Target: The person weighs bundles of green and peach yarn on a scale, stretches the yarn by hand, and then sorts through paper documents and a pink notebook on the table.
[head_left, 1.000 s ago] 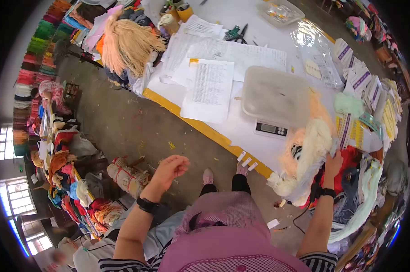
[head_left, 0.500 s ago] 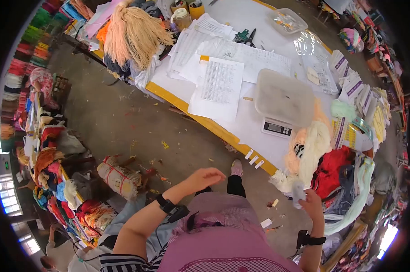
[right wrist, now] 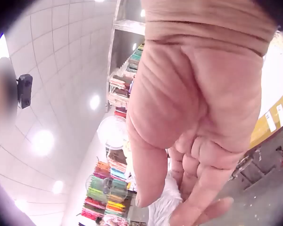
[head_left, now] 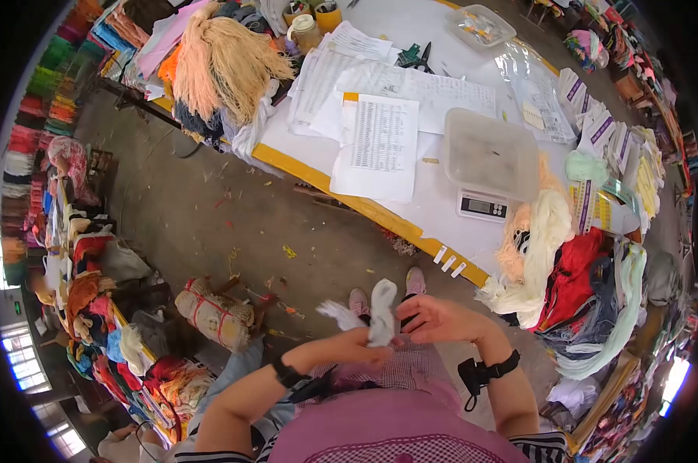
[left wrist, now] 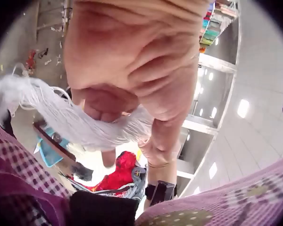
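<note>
A small hank of white yarn (head_left: 382, 312) is in front of the apron, over the floor. My left hand (head_left: 341, 349) holds it; in the left wrist view the fingers curl round the white strands (left wrist: 70, 120), with a loose end trailing to the left. Just right of the hank is my right hand (head_left: 445, 319), its fingers loosely bent and their tips close beside the yarn. The right wrist view has white yarn (right wrist: 164, 207) beyond the thumb and fingers of that hand.
Ahead is a white table with a yellow edge (head_left: 349, 202), bearing papers (head_left: 383, 139), a scale (head_left: 481, 207) under a plastic tub (head_left: 491, 154), and cream yarn (head_left: 545, 247). Red yarn (head_left: 576, 262) lies at its right. A tied bundle (head_left: 214, 316) stands on the floor at left.
My right hand has come from the yarn pile at the table's right to the middle, bringing the white hank. The left hand has moved in and now grips the hank.
</note>
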A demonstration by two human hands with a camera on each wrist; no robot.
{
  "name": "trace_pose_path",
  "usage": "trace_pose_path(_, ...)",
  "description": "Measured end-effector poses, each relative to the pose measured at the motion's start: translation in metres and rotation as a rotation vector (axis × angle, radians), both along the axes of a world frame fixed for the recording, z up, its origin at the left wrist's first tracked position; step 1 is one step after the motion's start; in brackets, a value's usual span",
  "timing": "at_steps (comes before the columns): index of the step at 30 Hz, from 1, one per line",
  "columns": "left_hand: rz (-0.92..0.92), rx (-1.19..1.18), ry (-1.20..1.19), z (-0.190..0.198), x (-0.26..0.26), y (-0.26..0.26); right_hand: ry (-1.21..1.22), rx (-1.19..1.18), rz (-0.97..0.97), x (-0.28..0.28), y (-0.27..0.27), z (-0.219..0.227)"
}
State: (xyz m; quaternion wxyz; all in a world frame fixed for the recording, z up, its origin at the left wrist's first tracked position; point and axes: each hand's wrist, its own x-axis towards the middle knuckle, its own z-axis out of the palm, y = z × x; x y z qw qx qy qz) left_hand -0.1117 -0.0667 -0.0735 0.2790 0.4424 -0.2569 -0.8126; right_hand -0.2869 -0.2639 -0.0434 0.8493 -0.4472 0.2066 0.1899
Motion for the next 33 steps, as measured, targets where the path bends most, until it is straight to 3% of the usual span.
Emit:
trace_pose_path(4,0.119,0.120,-0.185,0.037,0.090,0.006,0.019,-0.275,-0.089,-0.029,-0.020,-0.020)
trace_pose_path(5,0.136,0.145,-0.408,0.061,0.116,-0.004,0.021,-0.273,-0.089,-0.044,-0.025,-0.029)
trace_pose_path(6,0.148,0.110,-0.653,0.063,0.147,-0.005,0.092,-0.281,-0.184,-0.059,-0.030,-0.036)
trace_pose_path(7,0.146,-0.035,-0.878,0.086,0.175,-0.018,0.163,-0.286,-0.279,-0.074,-0.035,-0.043)
trace_pose_path(8,0.168,-0.065,-1.026,0.094,0.208,-0.030,0.166,-0.282,-0.282,-0.087,-0.040,-0.049)
trace_pose_path(9,0.280,-0.143,-1.108,0.120,0.229,-0.049,0.252,-0.271,-0.426,-0.101,-0.044,-0.056)
trace_pose_path(10,0.369,-0.222,-1.131,0.127,0.271,-0.059,0.340,-0.259,-0.569,-0.116,-0.048,-0.063)
trace_pose_path(11,0.501,-0.339,-1.221,0.136,0.298,-0.080,0.345,-0.254,-0.567,-0.130,-0.051,-0.074)
trace_pose_path(13,0.512,-0.499,-1.719,0.124,0.376,-0.099,0.504,-0.376,-0.708,-0.155,-0.057,-0.095)
trace_pose_path(14,0.509,-0.495,-1.724,0.125,0.374,-0.107,0.502,-0.371,-0.705,-0.162,-0.060,-0.099)
trace_pose_path(16,0.786,-0.514,-1.418,0.129,0.352,-0.131,0.557,-0.401,-0.791,-0.172,-0.063,-0.106)
trace_pose_path(18,0.718,-0.367,-1.216,0.102,0.309,-0.146,0.559,-0.388,-0.786,-0.174,-0.066,-0.112)
trace_pose_path(21,0.328,-0.281,-1.449,0.005,0.252,-0.156,0.559,-0.390,-0.774,-0.175,-0.072,-0.120)
trace_pose_path(22,0.318,-0.515,-1.418,-0.026,0.231,-0.158,0.555,-0.405,-0.760,-0.174,-0.074,-0.123)
trace_pose_path(24,0.105,-0.677,-1.619,-0.092,0.194,-0.160,0.560,-0.404,-0.758,-0.171,-0.077,-0.124)
trace_pose_path(26,-0.080,-0.557,-1.583,-0.096,0.151,-0.175,0.564,-0.408,-0.752,-0.170,-0.083,-0.125)
trace_pose_path(28,-0.096,-0.527,-1.609,-0.110,0.126,-0.183,0.579,-0.427,-0.727,-0.171,-0.089,-0.127)
trace_pose_path(31,-0.133,-0.516,-1.697,-0.129,0.119,-0.185,0.587,-0.447,-0.719,-0.172,-0.096,-0.120)
trace_pose_path(33,-0.193,-0.390,-1.703,-0.134,0.121,-0.184,0.586,-0.456,-0.728,-0.178,-0.101,-0.124)
